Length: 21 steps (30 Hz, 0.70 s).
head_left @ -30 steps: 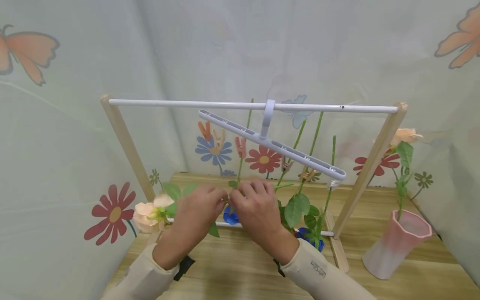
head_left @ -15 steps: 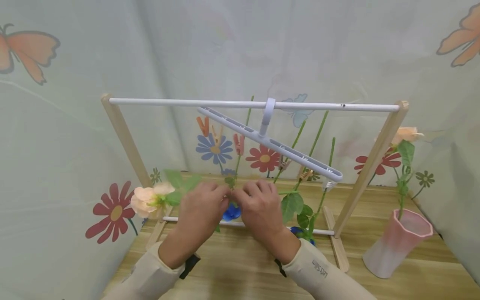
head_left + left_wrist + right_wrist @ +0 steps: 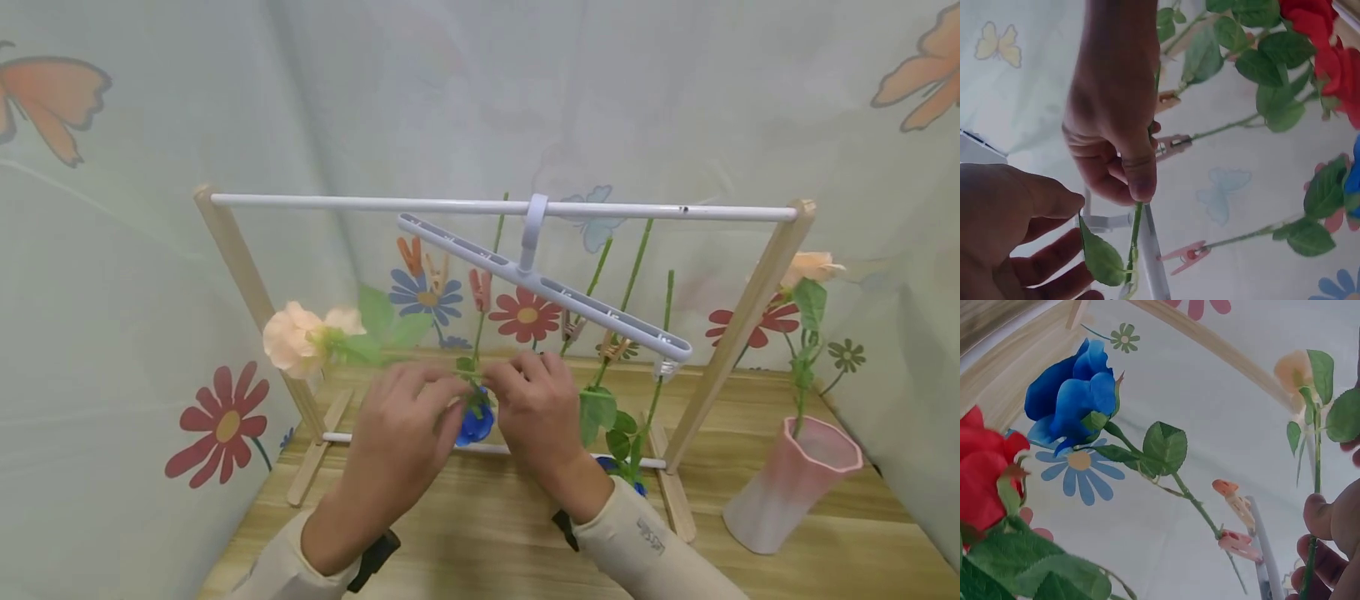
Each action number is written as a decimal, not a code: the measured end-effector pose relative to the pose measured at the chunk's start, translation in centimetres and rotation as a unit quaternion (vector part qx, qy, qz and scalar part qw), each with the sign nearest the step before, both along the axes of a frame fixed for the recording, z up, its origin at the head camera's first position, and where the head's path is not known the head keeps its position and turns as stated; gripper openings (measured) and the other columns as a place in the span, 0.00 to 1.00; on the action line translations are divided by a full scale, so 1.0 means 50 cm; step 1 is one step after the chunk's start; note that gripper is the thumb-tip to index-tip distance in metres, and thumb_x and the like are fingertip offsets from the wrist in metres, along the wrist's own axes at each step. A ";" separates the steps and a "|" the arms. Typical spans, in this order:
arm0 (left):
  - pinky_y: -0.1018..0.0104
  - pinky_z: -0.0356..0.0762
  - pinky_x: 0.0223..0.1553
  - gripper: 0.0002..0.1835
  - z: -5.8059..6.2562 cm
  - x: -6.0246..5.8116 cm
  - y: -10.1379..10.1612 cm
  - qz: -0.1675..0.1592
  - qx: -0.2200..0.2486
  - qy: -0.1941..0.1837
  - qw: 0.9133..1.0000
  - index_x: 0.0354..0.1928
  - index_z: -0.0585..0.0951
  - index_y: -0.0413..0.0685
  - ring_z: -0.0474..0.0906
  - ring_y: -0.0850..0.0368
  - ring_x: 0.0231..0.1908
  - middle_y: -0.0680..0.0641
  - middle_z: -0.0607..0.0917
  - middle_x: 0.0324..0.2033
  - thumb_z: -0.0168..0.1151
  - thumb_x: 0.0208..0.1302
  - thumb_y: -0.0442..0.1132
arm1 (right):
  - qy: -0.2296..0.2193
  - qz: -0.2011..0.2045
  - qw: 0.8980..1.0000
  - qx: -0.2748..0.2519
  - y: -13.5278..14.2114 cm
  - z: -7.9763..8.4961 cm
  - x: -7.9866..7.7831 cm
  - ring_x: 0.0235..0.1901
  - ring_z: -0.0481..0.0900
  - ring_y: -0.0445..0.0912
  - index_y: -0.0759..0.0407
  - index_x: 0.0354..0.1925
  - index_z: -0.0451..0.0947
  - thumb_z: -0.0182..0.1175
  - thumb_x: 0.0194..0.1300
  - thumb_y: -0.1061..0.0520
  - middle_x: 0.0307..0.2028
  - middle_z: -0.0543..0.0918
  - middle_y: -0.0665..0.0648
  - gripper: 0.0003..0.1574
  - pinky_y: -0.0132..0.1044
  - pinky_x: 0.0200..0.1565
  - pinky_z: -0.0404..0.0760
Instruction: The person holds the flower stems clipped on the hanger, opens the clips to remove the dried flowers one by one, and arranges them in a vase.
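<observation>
In the head view a peach rose (image 3: 294, 337) lies sideways, its bloom pointing left. My right hand (image 3: 542, 408) pinches its green stem (image 3: 1317, 456) between thumb and fingers, as the right wrist view shows. My left hand (image 3: 405, 425) is beside the stem with thumb and fingers parted. In the left wrist view its thumb tip comes right at the tip of a leaf (image 3: 1102, 257) on that stem. Above both hands a lavender clip hanger (image 3: 528, 279) hangs tilted from the white rod (image 3: 360, 205), with an orange clothespin (image 3: 410, 255) near its left end.
Clothespins on the hanger hold several roses bloom-down, among them a blue rose (image 3: 1072, 394) and a red rose (image 3: 988, 469). Wooden posts (image 3: 765, 308) carry the rod. A pink-and-white vase (image 3: 787, 492) with another peach rose (image 3: 813, 267) stands at right on the wooden table (image 3: 862, 542).
The held peach rose and its leaves have risen a little and swung up. My left hand has loosened and parted from my right, which has shifted slightly right. The hanger sways slightly.
</observation>
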<state>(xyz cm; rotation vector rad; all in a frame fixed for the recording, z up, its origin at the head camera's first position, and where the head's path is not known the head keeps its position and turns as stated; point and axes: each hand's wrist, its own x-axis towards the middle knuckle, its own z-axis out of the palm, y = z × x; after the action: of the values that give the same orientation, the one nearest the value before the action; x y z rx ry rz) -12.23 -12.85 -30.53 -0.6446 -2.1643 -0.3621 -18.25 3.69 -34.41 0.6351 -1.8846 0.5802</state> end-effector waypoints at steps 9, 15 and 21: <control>0.70 0.81 0.29 0.04 -0.022 0.000 -0.010 -0.047 0.025 -0.083 0.995 0.36 0.87 0.52 0.80 0.63 0.30 0.55 0.88 0.33 0.74 0.59 0.37 | -0.036 0.015 0.997 -0.072 0.028 0.023 0.014 0.26 0.69 0.49 0.56 0.34 0.87 0.73 0.59 0.55 0.25 0.80 0.55 0.06 0.40 0.30 0.69; 0.61 0.85 0.37 0.04 -0.039 -0.049 -0.025 -0.020 0.072 -0.159 0.984 0.41 0.88 0.53 0.87 0.58 0.36 0.53 0.91 0.37 0.68 0.67 0.39 | -0.063 0.025 0.989 -0.135 0.063 0.043 0.027 0.31 0.72 0.51 0.58 0.35 0.88 0.73 0.59 0.57 0.27 0.82 0.56 0.07 0.39 0.35 0.68; 0.59 0.87 0.43 0.08 -0.052 -0.105 -0.040 -0.015 0.161 -0.237 0.958 0.46 0.86 0.49 0.87 0.57 0.41 0.51 0.90 0.41 0.64 0.71 0.41 | -0.082 0.037 0.976 -0.201 0.104 0.056 0.035 0.30 0.72 0.47 0.61 0.34 0.88 0.72 0.60 0.63 0.25 0.82 0.57 0.03 0.33 0.37 0.68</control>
<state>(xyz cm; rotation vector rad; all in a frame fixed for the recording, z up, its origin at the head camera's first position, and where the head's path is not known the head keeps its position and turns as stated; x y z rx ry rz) -17.47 -14.85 -33.12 -0.4344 -2.4628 -0.9439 -16.51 8.91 -31.58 0.4004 -1.8256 1.0561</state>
